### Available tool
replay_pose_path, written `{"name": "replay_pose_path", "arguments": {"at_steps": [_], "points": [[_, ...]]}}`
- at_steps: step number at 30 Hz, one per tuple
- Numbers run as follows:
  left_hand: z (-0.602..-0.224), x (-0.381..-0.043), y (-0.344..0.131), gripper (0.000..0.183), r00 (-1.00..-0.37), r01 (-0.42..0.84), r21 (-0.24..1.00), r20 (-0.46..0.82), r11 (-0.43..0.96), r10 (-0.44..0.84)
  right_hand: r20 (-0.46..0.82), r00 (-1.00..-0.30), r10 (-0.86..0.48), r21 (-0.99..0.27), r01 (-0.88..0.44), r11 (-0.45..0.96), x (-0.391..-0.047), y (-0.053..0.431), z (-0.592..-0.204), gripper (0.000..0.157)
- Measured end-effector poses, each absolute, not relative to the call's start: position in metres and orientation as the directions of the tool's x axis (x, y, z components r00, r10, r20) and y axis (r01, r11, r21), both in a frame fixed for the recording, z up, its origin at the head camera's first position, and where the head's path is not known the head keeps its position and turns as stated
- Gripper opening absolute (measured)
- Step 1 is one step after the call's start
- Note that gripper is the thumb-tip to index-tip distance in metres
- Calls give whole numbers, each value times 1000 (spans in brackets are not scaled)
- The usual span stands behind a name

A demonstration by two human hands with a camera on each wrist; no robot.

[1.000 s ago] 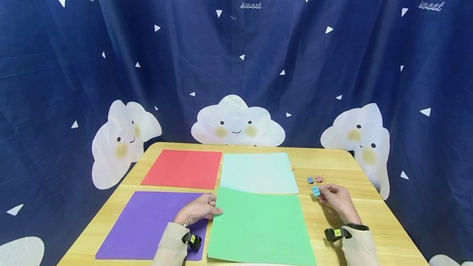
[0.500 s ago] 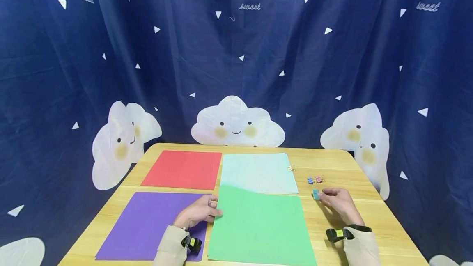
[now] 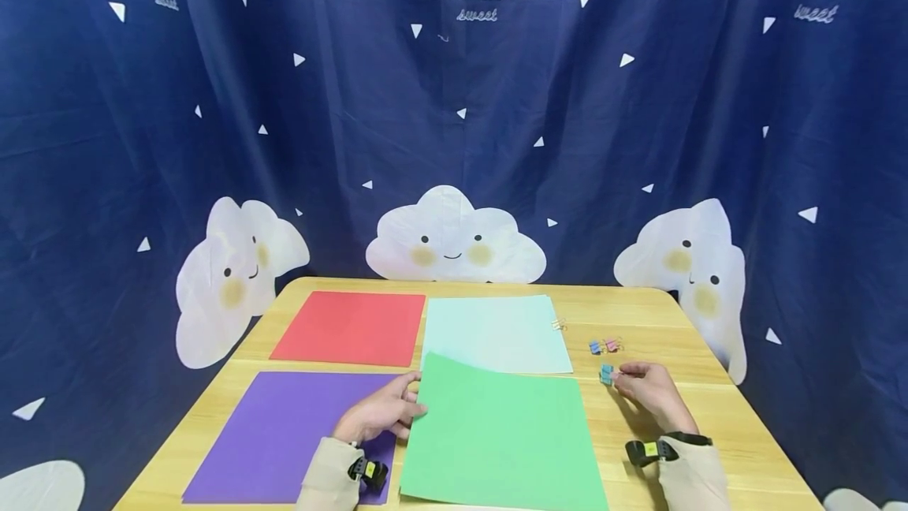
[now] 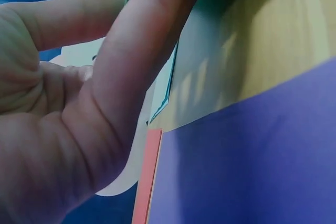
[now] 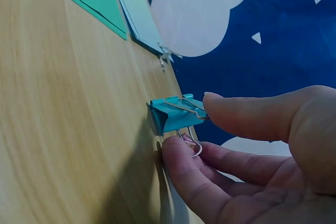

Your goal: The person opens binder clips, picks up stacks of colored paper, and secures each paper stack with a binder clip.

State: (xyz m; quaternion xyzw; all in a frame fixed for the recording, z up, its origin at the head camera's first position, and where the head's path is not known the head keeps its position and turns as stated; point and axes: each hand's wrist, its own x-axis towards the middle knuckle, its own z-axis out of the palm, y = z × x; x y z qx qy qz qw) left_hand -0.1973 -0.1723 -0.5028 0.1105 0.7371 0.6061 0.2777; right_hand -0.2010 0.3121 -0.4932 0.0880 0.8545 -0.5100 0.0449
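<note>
My left hand (image 3: 383, 410) pinches the left edge of the green paper (image 3: 504, 440) between thumb and fingers. The far left corner of that paper is raised and overlaps the pale blue paper (image 3: 489, 333) behind it. Over the right side of the table, my right hand (image 3: 654, 394) holds a teal binder clip (image 5: 176, 115) by its wire handles, thumb on one and fingers at the other. Both handles are swung back, and the clip's mouth side is turned away from the palm. Just beyond it lie a blue binder clip (image 3: 596, 347) and a pink binder clip (image 3: 613, 345).
Purple paper (image 3: 284, 436) lies at the near left, partly under the left forearm. Red paper (image 3: 351, 327) is behind it. A light-coloured binder clip (image 3: 558, 325) sits on the right edge of the pale blue paper. A dark blue curtain (image 3: 454, 101) hangs behind the wooden table (image 3: 709, 432).
The teal clip has turned in my right fingers and come slightly nearer. The green paper's far left corner has risen a little, with my left hand still at its edge.
</note>
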Motion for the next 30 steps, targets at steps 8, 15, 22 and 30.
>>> {"name": "replay_pose_path", "arguments": {"at_steps": [8, 15, 22, 30], "points": [[-504, -199, -174, 81, -834, -171, 950, -281, 263, 475, -128, -985, 113, -826, 169, 538, -201, 311, -493, 49], [-504, -197, -174, 77, -864, -151, 949, -262, 275, 430, -33, -995, 95, -788, 84, 610, -203, 305, -493, 41], [-506, -201, -173, 79, -850, -186, 952, -280, 243, 446, 9, -993, 115, -784, 65, 618, -203, 302, -495, 38], [-509, -203, -171, 77, -860, -180, 961, -258, 210, 440, 30, -987, 159, -827, 65, 558, -201, 303, -498, 40]]}}
